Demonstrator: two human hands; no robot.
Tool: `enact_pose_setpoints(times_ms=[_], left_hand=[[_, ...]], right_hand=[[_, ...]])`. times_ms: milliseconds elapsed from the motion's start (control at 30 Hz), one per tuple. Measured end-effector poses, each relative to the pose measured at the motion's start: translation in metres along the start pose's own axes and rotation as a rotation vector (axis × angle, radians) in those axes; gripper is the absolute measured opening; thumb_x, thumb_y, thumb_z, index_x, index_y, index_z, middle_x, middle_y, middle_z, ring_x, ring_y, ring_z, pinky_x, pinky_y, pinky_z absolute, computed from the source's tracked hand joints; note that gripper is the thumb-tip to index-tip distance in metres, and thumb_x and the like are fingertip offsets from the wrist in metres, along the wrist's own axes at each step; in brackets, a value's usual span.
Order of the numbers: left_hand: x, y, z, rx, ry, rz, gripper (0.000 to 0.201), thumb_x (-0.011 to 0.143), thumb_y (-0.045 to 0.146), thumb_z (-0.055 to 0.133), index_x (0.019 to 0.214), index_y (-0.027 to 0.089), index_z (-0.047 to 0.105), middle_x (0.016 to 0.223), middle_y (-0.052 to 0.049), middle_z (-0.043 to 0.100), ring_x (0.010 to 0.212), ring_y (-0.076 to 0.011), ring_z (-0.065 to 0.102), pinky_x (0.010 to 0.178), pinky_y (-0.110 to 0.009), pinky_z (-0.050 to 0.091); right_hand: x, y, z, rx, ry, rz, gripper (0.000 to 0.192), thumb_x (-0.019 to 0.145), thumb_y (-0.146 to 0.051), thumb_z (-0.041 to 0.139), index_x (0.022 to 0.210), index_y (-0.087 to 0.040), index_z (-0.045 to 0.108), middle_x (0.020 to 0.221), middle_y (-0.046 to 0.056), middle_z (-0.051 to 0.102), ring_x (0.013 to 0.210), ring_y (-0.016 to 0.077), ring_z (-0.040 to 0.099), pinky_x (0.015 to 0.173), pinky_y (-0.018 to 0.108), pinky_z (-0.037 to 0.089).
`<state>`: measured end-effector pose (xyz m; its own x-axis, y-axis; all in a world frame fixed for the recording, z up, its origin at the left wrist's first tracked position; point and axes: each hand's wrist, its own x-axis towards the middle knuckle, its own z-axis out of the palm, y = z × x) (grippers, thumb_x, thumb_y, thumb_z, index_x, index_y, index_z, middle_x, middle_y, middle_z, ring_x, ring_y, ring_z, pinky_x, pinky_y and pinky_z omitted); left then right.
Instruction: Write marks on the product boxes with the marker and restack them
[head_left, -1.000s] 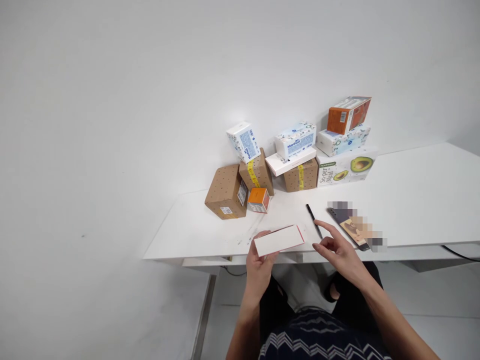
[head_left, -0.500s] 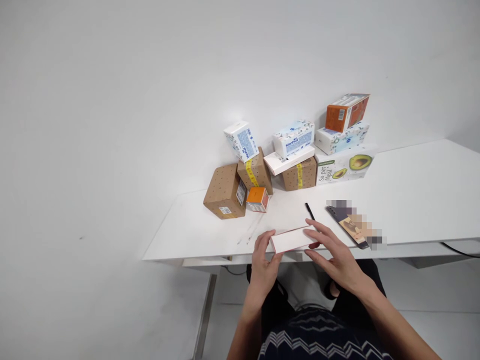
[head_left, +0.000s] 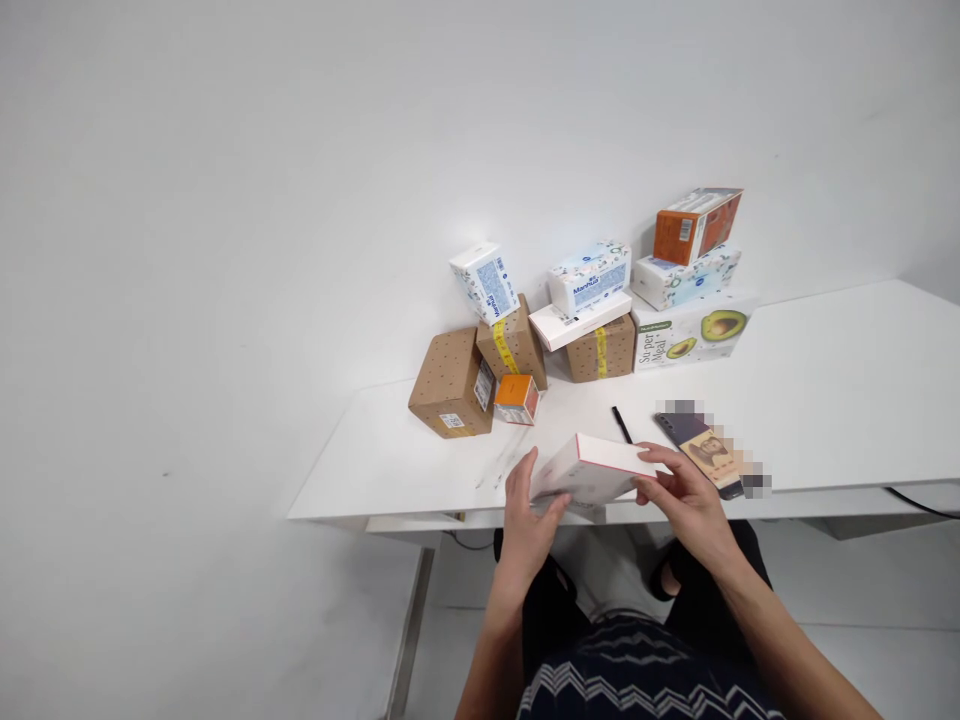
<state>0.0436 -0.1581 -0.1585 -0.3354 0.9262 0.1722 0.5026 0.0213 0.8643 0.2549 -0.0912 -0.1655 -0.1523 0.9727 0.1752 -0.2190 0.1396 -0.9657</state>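
Note:
A slim white box (head_left: 596, 472) with thin red edges is held tilted above the table's front edge, its broad face turned toward me. My right hand (head_left: 691, 512) pinches its right end between thumb and fingers. At the other end, my left hand (head_left: 527, 522) has its thumb on the near face and its fingers round the far side; those fingertips partly show. Just beyond the box lies a black pen (head_left: 621, 424). To the right of the pen is a smartphone (head_left: 701, 450), partly pixelated.
On the white table (head_left: 345, 460), brown cartons (head_left: 450, 375) stand at the back left, beside a small orange box (head_left: 516, 398). Manhua tissue packs (head_left: 600, 285) lie on other boxes. An avocado-printed box (head_left: 694, 338) carries another pack and an orange box (head_left: 694, 228). The wall is behind.
The white box has turned in my hands, from its narrow side up to its broad face showing. My right hand's fingers have closed on its right end.

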Motion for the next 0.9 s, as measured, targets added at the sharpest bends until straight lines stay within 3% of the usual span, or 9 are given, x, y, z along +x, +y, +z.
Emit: enact_pose_setpoints(times_ms=[133, 267, 367, 467, 567, 667, 800, 900], left_hand=[[-0.001, -0.003, -0.001, -0.084, -0.007, -0.109, 0.073, 0.074, 0.030, 0.073, 0.139, 0.029, 0.039, 0.147, -0.007, 0.040, 0.139, -0.0255, 0.033, 0.115, -0.045, 0.026], [-0.004, -0.002, 0.001, -0.361, -0.006, -0.158, 0.076, 0.077, 0.035, 0.069, 0.143, 0.029, 0.031, 0.149, -0.010, 0.038, 0.130, -0.0244, 0.046, 0.106, -0.040, 0.041], [-0.005, 0.001, 0.001, -0.458, 0.047, -0.156, 0.071, 0.077, 0.037, 0.070, 0.139, 0.026, 0.037, 0.147, -0.012, 0.040, 0.124, -0.0240, 0.052, 0.099, -0.036, 0.047], [-0.004, 0.005, -0.002, -0.500, 0.065, -0.163, 0.070, 0.074, 0.037, 0.073, 0.136, 0.024, 0.041, 0.138, -0.013, 0.051, 0.117, -0.0238, 0.057, 0.095, -0.035, 0.049], [-0.002, 0.005, -0.006, -0.542, 0.120, -0.173, 0.065, 0.072, 0.038, 0.075, 0.129, 0.023, 0.046, 0.127, -0.012, 0.058, 0.107, -0.0228, 0.062, 0.088, -0.033, 0.052], [0.000, 0.001, -0.011, -0.535, 0.260, -0.163, 0.058, 0.070, 0.038, 0.076, 0.119, 0.023, 0.049, 0.120, -0.009, 0.059, 0.099, -0.0197, 0.063, 0.082, -0.030, 0.052], [0.000, -0.003, -0.015, -0.487, 0.350, -0.151, 0.054, 0.073, 0.039, 0.074, 0.117, 0.024, 0.046, 0.112, -0.006, 0.060, 0.099, -0.0178, 0.062, 0.084, -0.030, 0.051], [-0.004, -0.001, -0.014, -0.396, 0.357, -0.136, 0.052, 0.075, 0.040, 0.072, 0.117, 0.023, 0.046, 0.111, -0.006, 0.057, 0.101, -0.0177, 0.060, 0.087, -0.030, 0.050]], right_hand=[[0.005, -0.002, -0.008, 0.203, 0.114, 0.051, 0.021, 0.078, -0.031, 0.072, 0.097, -0.030, 0.064, 0.111, 0.000, 0.059, 0.053, 0.0049, 0.058, 0.052, 0.024, 0.051], [0.010, -0.001, -0.016, 0.385, 0.125, 0.130, 0.024, 0.075, -0.033, 0.075, 0.095, -0.032, 0.064, 0.093, -0.004, 0.062, 0.053, 0.0053, 0.058, 0.052, 0.021, 0.048], [0.011, 0.003, -0.019, 0.417, 0.130, 0.164, 0.025, 0.072, -0.035, 0.077, 0.094, -0.032, 0.064, 0.082, -0.006, 0.062, 0.054, 0.0066, 0.059, 0.054, 0.021, 0.049], [0.010, 0.009, -0.021, 0.372, 0.114, 0.187, 0.024, 0.073, -0.038, 0.075, 0.094, -0.031, 0.064, 0.083, -0.004, 0.065, 0.058, 0.0089, 0.061, 0.060, 0.025, 0.051], [0.011, 0.016, -0.026, 0.173, 0.079, 0.207, 0.028, 0.079, -0.042, 0.068, 0.104, -0.030, 0.064, 0.083, -0.001, 0.066, 0.064, 0.0131, 0.063, 0.066, 0.030, 0.051], [0.016, 0.029, -0.035, -0.194, 0.109, 0.206, 0.039, 0.081, -0.045, 0.063, 0.114, -0.024, 0.060, 0.074, 0.001, 0.065, 0.067, 0.0176, 0.063, 0.065, 0.032, 0.050], [0.031, 0.049, -0.042, -0.724, 0.070, 0.124, 0.034, 0.083, -0.046, 0.055, 0.102, -0.018, 0.061, 0.082, 0.006, 0.066, 0.059, 0.0182, 0.060, 0.060, 0.033, 0.048], [0.046, 0.059, -0.035, -1.107, -0.038, 0.192, 0.033, 0.086, -0.042, 0.052, 0.101, -0.013, 0.061, 0.084, 0.012, 0.067, 0.073, 0.0248, 0.065, 0.068, 0.035, 0.047]])
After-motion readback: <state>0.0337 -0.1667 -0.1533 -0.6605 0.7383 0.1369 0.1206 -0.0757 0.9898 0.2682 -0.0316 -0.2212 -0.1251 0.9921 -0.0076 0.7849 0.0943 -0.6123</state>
